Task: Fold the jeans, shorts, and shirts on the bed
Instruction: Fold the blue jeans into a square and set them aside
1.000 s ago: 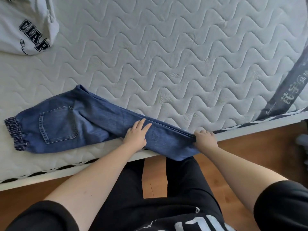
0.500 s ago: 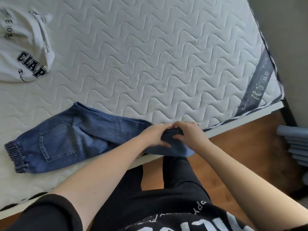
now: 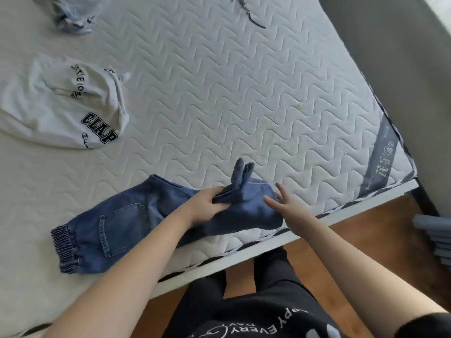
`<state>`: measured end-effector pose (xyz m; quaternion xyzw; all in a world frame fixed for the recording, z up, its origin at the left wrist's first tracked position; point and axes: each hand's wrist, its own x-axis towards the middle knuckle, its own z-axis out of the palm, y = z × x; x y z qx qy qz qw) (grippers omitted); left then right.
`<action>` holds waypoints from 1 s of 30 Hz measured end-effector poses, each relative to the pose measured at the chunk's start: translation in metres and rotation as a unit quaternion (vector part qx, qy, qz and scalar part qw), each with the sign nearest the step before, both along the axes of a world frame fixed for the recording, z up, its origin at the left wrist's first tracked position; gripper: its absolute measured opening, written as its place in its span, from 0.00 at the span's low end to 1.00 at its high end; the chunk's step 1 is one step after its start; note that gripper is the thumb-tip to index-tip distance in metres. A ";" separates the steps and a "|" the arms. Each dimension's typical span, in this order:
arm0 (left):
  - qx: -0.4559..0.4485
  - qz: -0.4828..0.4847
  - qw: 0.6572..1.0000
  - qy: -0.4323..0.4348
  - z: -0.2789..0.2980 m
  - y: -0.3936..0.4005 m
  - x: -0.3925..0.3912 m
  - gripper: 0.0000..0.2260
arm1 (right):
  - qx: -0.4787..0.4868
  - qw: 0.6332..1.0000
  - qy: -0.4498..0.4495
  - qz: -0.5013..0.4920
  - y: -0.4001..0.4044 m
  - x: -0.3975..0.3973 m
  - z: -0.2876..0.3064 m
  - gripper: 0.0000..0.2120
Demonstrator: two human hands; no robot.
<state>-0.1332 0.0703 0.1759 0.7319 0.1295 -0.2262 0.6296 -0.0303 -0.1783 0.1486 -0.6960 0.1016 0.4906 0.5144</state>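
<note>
Blue denim lies along the near edge of the mattress [image 3: 219,98] as we work the jeans [image 3: 127,220] through a fold. Our left hand [image 3: 207,206] grips the leg ends with curled fingers and lifts them clear of the bed, the two cuffs standing up above the knuckles. Our right hand [image 3: 285,206] hangs just beside the doubled cloth with its fingers spread and relaxed, holding nothing. The elastic waistband and a back pocket lie flat to the left, near the bed's edge, while the turned-over part bulges at the right.

We judge the denim to be fairly heavy and limp rather than stiff: it drapes where it is unsupported, sags between holding points, and should stay where it is laid. It is not slippery or fragile, so a firm pinch will do. The best hold looks to be at the hems, both legs together, with the free hand pressed flat at the fold line to stop the lower layer dragging along. One risk we see is the layers shifting out of line, since only one hand has them.

A white printed shirt [image 3: 63,106] lies crumpled well apart at the upper left, and another pale garment [image 3: 73,15] sits at the top edge, neither yet folded.
</note>
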 end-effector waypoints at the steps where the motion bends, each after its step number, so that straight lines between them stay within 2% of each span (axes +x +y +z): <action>1: -0.025 0.010 1.000 -0.004 0.009 0.009 -0.005 0.14 | 0.025 0.999 0.036 -0.027 0.011 -0.005 0.000 0.46; 4: -0.056 0.029 0.998 -0.016 0.032 0.029 -0.023 0.10 | 0.105 0.983 0.122 -0.086 0.040 -0.015 -0.004 0.40; 7: -0.047 0.085 0.995 -0.027 0.039 0.050 -0.039 0.12 | 0.139 0.973 0.144 -0.112 0.064 -0.018 0.006 0.32; 11: 0.052 0.169 0.984 -0.038 0.045 0.077 -0.045 0.09 | 0.220 0.964 0.052 -0.141 0.076 -0.016 0.036 0.28; 14: 0.050 0.161 0.983 -0.074 0.061 0.084 -0.034 0.19 | 0.249 0.958 -0.069 -0.127 0.072 -0.012 0.066 0.21; 16: 0.071 0.179 0.977 -0.095 0.075 0.081 -0.016 0.29 | 0.216 0.959 -0.158 -0.089 0.068 -0.011 0.088 0.18; 19: 0.120 0.171 0.970 -0.127 0.093 0.071 0.016 0.26 | 0.130 0.956 -0.249 -0.083 0.055 -0.007 0.106 0.15; 23: 0.118 0.144 0.972 -0.146 0.105 0.052 0.058 0.17 | 0.102 0.947 -0.279 -0.122 0.031 0.004 0.119 0.11; 25: 0.119 0.123 0.976 -0.131 0.109 0.041 0.082 0.17 | 0.108 0.940 -0.283 -0.158 0.016 0.011 0.125 0.09; 30: 0.125 0.003 0.986 -0.114 0.123 0.000 0.148 0.15 | 0.086 0.932 -0.288 -0.202 -0.029 0.039 0.128 0.12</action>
